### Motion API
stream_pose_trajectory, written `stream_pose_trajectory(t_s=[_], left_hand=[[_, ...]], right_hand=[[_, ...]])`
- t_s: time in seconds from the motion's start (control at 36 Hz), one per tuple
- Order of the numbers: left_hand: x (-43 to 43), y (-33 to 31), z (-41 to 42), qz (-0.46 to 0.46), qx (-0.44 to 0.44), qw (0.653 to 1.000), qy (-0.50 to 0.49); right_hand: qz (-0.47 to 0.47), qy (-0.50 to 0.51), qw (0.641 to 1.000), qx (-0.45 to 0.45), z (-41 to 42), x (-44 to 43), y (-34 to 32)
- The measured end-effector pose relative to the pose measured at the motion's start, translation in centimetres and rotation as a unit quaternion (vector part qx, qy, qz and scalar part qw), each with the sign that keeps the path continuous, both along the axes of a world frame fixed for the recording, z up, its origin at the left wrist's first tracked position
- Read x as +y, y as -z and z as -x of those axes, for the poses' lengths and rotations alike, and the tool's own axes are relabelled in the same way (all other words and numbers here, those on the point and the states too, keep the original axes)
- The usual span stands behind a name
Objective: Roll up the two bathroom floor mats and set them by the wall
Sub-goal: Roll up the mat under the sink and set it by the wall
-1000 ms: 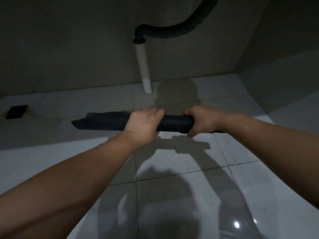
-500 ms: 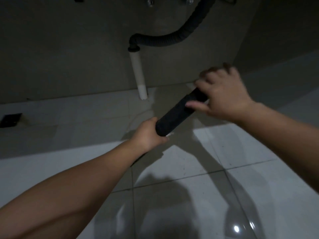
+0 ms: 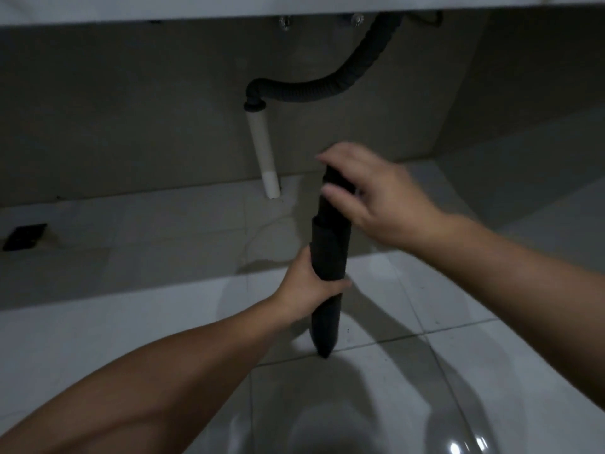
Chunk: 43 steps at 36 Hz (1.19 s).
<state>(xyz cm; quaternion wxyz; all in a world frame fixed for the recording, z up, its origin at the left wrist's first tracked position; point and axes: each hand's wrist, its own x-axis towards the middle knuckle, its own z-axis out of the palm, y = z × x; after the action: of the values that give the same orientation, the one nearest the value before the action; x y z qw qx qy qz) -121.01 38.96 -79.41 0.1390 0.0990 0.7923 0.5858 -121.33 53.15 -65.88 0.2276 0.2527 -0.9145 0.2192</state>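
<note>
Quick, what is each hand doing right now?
Left hand: closed around the rolled black mat, held upright.
Right hand: fingers loosely on the roll's top end; firm grip cannot be told.

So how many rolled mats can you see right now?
1: a dark rolled mat held upright, left hand gripping its middle, right hand at its top. The second mat isn't in view.

Left hand (image 3: 306, 290) grips the upright rolled mat (image 3: 329, 257); right hand (image 3: 376, 198) seemingly loose at its blurred top.
</note>
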Motion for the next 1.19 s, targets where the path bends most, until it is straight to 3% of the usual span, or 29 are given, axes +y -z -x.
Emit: stream_pose_trajectory(t_s=[0.08, 0.17, 0.28, 0.42, 0.56, 0.69, 0.81, 0.89, 0.97, 1.19], left_hand=[[-0.3, 0.8, -0.6, 0.001, -0.004, 1.000, -0.001], [-0.4, 0.4, -0.6, -0.025, -0.003, 0.999, -0.043], [-0.1, -0.9, 0.3, -0.044, 0.030, 0.997, -0.061], [-0.5, 0.1, -0.1, -0.032, 0.024, 0.997, -0.065], [-0.1, -1.9, 0.5, -0.075, 0.044, 0.993, -0.084], [0.0, -1.1, 0.6, -0.057, 0.065, 0.991, -0.100], [-0.2, -1.5, 1.4, -0.052, 0.066, 0.992, -0.098], [-0.1, -1.7, 1.6, -0.054, 0.070, 0.993, -0.085], [-0.4, -1.6, 1.9, -0.048, 0.068, 0.994, -0.069], [-0.3, -2.9, 2.5, 0.013, 0.117, 0.992, -0.043]], right_hand=[[-0.017, -0.058, 0.996, -0.062, -0.1, -0.8, 0.8], [-0.006, -0.075, 0.996, -0.040, 0.8, -0.9, -1.5], [0.098, -0.063, 0.993, 0.024, 1.0, -0.8, -2.2], [0.066, -0.046, 0.996, -0.033, 0.9, -0.5, 0.7], [0.114, 0.021, 0.991, 0.064, 1.4, -0.2, -1.7], [0.023, 0.008, 0.997, -0.074, 0.6, -1.1, 1.9], [0.044, 0.015, 0.994, -0.099, 1.0, -1.0, 0.7], [-0.043, -0.010, 0.984, -0.171, 0.3, -1.1, 2.1], [-0.079, 0.001, 0.982, -0.174, 0.4, -0.6, 2.0], [0.017, -0.007, 0.968, -0.251, 1.0, 0.7, 1.9]])
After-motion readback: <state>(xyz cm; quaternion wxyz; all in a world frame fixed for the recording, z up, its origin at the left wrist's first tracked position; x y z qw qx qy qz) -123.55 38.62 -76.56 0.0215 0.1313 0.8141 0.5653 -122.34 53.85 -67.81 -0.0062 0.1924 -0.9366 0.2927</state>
